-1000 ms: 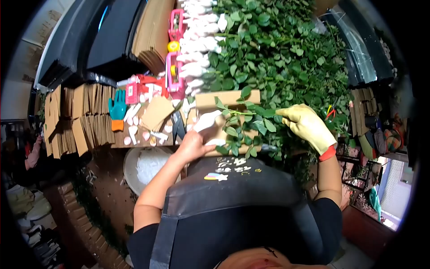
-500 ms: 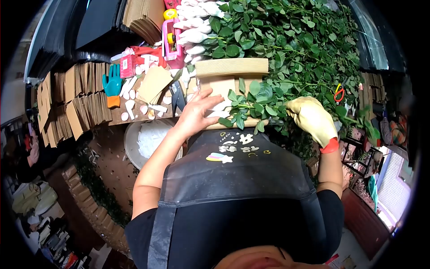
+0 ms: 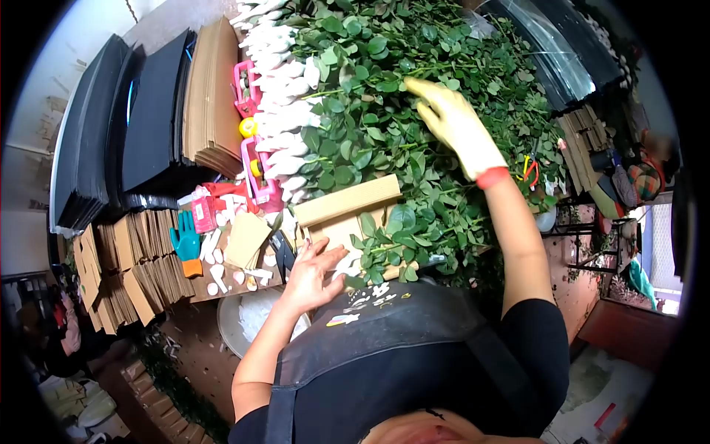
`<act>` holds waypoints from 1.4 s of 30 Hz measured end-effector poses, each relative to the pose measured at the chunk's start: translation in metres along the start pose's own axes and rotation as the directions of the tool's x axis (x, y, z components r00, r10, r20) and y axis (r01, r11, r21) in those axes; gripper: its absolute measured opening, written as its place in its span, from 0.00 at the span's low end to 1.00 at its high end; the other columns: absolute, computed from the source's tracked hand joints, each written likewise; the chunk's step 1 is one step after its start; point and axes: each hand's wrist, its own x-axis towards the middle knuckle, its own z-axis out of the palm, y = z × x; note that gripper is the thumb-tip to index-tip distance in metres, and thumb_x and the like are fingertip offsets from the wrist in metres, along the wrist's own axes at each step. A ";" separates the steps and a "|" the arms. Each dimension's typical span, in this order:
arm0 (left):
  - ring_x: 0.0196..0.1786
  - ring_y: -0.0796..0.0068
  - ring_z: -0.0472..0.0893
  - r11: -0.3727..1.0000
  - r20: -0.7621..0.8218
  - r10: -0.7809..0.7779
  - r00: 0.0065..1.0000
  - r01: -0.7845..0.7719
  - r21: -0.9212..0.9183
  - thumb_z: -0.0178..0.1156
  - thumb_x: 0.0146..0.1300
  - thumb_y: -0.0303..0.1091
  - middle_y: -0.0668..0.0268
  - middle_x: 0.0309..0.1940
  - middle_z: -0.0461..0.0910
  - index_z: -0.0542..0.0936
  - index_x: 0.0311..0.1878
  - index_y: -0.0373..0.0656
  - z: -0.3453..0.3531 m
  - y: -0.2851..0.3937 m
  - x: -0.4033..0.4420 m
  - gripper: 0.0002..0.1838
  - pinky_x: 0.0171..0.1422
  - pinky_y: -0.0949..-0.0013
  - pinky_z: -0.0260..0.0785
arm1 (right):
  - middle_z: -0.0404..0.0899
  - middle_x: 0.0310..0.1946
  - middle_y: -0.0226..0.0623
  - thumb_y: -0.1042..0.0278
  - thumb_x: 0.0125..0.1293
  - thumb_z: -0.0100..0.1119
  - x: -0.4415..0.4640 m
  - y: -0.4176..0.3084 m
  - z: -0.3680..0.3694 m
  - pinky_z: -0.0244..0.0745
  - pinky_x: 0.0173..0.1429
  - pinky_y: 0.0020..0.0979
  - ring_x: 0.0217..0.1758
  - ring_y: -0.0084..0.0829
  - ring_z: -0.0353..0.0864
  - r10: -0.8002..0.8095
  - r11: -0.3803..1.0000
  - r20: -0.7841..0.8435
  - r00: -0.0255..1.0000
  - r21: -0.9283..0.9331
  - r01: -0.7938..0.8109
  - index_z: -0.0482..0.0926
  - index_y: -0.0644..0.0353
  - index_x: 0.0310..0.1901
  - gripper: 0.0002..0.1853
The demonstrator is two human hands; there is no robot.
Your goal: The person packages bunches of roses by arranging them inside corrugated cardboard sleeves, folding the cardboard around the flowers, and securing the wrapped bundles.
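At 7 o'clock, head view: left hand [image 3: 312, 277] is resting spread-fingered on white-tipped leafy stems [image 3: 400, 240] in cardboard [image 3: 347, 201], likely keeping them seated. At 1 o'clock, gloved right hand [image 3: 416, 96], thumb apart, is hovering over foliage [image 3: 370, 133].

The right hand [image 3: 455, 126], in its yellow glove, has left the leafy flower stems [image 3: 392, 240] and now reaches farther off over the heaped foliage [image 3: 370, 137], index finger extended. The stem raised above the cardboard wrapper [image 3: 347, 203] a second ago is down; the left hand [image 3: 310, 283] is spread flatter.
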 end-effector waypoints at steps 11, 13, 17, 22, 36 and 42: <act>0.45 0.58 0.85 0.996 -0.362 0.091 0.928 -0.086 0.030 0.77 0.58 0.38 0.63 0.40 0.88 0.88 0.41 0.41 0.029 0.000 0.013 0.13 0.52 0.57 0.77 | 0.88 0.48 0.38 0.80 0.58 0.64 0.052 0.020 0.062 0.82 0.54 0.43 0.52 0.45 0.86 -0.284 0.932 0.008 0.959 -0.232 0.278 0.86 0.58 0.44 0.13; 0.43 0.56 0.85 0.996 -0.343 0.080 0.936 -0.090 -0.013 0.76 0.60 0.38 0.62 0.38 0.87 0.88 0.40 0.41 0.030 -0.001 0.011 0.12 0.51 0.56 0.77 | 0.88 0.40 0.40 0.82 0.56 0.63 0.038 0.021 0.047 0.83 0.49 0.46 0.44 0.47 0.88 -0.222 0.953 -0.073 0.972 -0.227 0.201 0.86 0.56 0.44 0.15; 0.42 0.56 0.85 0.996 -0.317 0.028 0.948 -0.053 -0.069 0.75 0.62 0.38 0.62 0.36 0.86 0.88 0.40 0.43 0.029 -0.001 0.013 0.10 0.50 0.56 0.77 | 0.88 0.44 0.38 0.89 0.46 0.68 0.004 -0.006 -0.034 0.86 0.55 0.43 0.50 0.44 0.89 -0.446 0.860 -0.156 0.881 -0.348 0.374 0.84 0.57 0.48 0.25; 0.42 0.57 0.85 0.991 -0.324 0.082 0.942 -0.112 -0.074 0.75 0.62 0.37 0.63 0.35 0.86 0.87 0.39 0.44 0.030 -0.007 0.015 0.09 0.49 0.56 0.77 | 0.88 0.55 0.47 0.94 0.54 0.52 -0.143 0.033 -0.166 0.80 0.70 0.40 0.61 0.46 0.87 0.128 0.878 -0.335 0.933 -0.399 -0.264 0.85 0.62 0.59 0.31; 0.39 0.58 0.84 0.986 -0.302 0.077 0.950 -0.117 -0.117 0.77 0.60 0.33 0.64 0.35 0.86 0.88 0.40 0.43 0.022 -0.001 0.017 0.09 0.47 0.59 0.75 | 0.83 0.66 0.48 0.67 0.74 0.62 -0.149 0.058 -0.143 0.75 0.75 0.40 0.70 0.42 0.82 0.573 0.752 -0.281 0.770 -0.193 -0.630 0.83 0.61 0.65 0.20; 0.42 0.58 0.86 0.990 -0.293 0.039 0.955 -0.077 -0.118 0.77 0.60 0.35 0.64 0.37 0.87 0.87 0.39 0.44 0.030 -0.008 0.015 0.09 0.50 0.58 0.76 | 0.87 0.58 0.41 0.61 0.72 0.64 0.069 0.093 -0.005 0.77 0.71 0.45 0.63 0.44 0.85 -0.045 0.952 -0.124 0.991 -0.307 0.004 0.88 0.58 0.53 0.14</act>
